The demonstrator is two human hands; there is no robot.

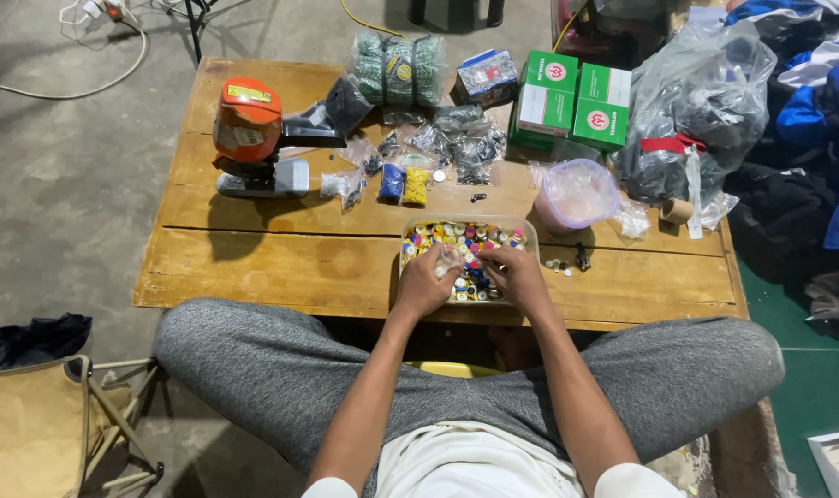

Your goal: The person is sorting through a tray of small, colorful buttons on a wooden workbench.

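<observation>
Both hands over my clear tray of coloured buttons [465, 235]: left hand [426, 281] pinches a small pale piece; right hand [513, 273] curled, fingertips picking, contents indiscernible. Loose metal bits [558, 266] just right.

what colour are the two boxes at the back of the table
Green with white panels; the two boxes show best in the head view, behind the tray of buttons.

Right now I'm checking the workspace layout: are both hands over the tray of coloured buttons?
Yes: the left hand and the right hand both rest over the clear tray of coloured buttons at the table's near edge.
</observation>
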